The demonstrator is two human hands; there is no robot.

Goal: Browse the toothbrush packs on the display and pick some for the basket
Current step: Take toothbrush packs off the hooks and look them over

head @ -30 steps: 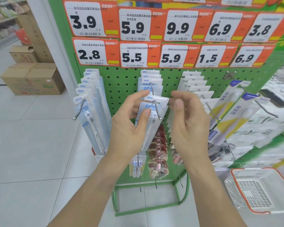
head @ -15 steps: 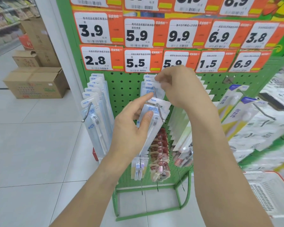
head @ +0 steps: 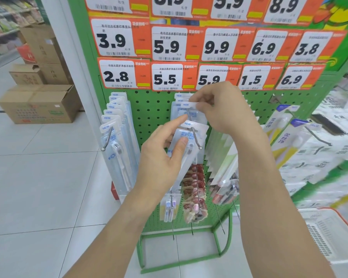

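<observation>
Nearest, our left hand (head: 159,159) grips the front toothbrush pack (head: 186,141), thumb pressed on its clear blister; white card, blue lettering, "NEW" tab, hanging at the tip of the middle hook (head: 195,137). Behind it, our right hand (head: 219,107) pinches the top tab of a rear pack (head: 186,104) on that hook. Farther back: green pegboard (head: 149,109), orange price tags (head: 175,79). White basket (head: 329,237) lower right.

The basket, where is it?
In the head view, the white basket with a red rim sits at the bottom right, on the floor right of the green rack.
</observation>
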